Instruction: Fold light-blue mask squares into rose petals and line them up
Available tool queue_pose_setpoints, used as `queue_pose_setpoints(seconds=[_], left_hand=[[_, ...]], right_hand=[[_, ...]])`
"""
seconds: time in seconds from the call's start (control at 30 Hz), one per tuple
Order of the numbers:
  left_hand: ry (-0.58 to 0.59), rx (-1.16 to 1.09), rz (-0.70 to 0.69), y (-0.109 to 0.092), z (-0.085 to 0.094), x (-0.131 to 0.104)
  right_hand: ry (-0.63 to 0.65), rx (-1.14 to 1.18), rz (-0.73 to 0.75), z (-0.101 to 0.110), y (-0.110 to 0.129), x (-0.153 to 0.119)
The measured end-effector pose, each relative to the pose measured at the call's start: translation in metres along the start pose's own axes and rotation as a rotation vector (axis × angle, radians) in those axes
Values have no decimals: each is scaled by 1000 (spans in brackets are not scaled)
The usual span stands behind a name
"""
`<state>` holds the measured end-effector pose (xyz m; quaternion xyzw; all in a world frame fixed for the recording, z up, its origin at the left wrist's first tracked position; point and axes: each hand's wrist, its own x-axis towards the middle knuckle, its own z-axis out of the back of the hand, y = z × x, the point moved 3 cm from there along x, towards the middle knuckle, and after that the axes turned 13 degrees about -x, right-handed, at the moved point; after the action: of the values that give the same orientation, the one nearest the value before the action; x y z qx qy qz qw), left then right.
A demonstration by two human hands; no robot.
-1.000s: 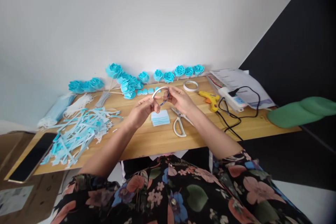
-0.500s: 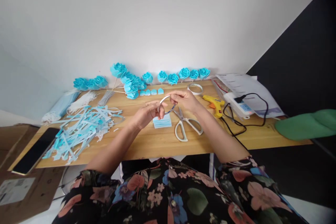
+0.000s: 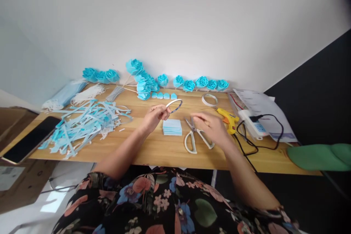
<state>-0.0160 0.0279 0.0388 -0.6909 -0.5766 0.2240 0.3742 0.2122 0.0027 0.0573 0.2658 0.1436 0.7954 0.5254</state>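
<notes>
My left hand (image 3: 157,117) pinches a thin white ring (image 3: 177,106), likely a roll of narrow tape, above the middle of the table. My right hand (image 3: 210,126) is closed over the scissors (image 3: 191,142), which lie with blades apart and white handles toward me; what its fingers hold, if anything, is too small to tell. Just below the ring lies a stack of light blue rectangles (image 3: 172,127). Behind it sit several small blue cut pieces (image 3: 163,95). A second white ring (image 3: 209,99) lies farther back on the right.
Blue flowers (image 3: 189,85) line the wall. On the left are blue strips (image 3: 87,124), white loops (image 3: 88,95), folded masks (image 3: 65,95) and a phone (image 3: 32,139). On the right are a yellow glue gun (image 3: 229,120), power strip (image 3: 253,126), papers (image 3: 270,111) and green object (image 3: 318,157).
My right hand has let go of the ring and moved right and down, over the scissors. My left hand still holds the ring. The view has shifted slightly.
</notes>
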Motion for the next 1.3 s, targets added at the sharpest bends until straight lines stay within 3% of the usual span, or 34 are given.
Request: queue_pose_setpoints(seconds=[0.1,0.3,0.53,0.73,0.83,0.97,1.07,1.17,1.3], left_hand=[[-26,-2,-30,1,7,2],[-27,-25,-45,6,13,4],[-21,-67,-20,10,18,7],[-42,-84,-3,12,24,9],[-29,-85,-4,13,26,9],[-36,-84,11,16,29,10],[-40,-85,24,18,31,11],[-34,-78,6,19,32,11],[-10,-52,-34,19,31,12]], right_hand=[[125,-252,-12,-10,-5,-34],[26,-468,-94,-43,-14,-74],[-32,-517,-144,-50,-8,-84],[79,-555,-179,-40,-16,-81],[108,-369,-272,-30,-29,-73],[76,345,-453,-16,-45,-62],[52,788,-510,-9,-43,-56],[99,970,-474,-11,-32,-48],[237,1049,-436,-17,-18,-31]])
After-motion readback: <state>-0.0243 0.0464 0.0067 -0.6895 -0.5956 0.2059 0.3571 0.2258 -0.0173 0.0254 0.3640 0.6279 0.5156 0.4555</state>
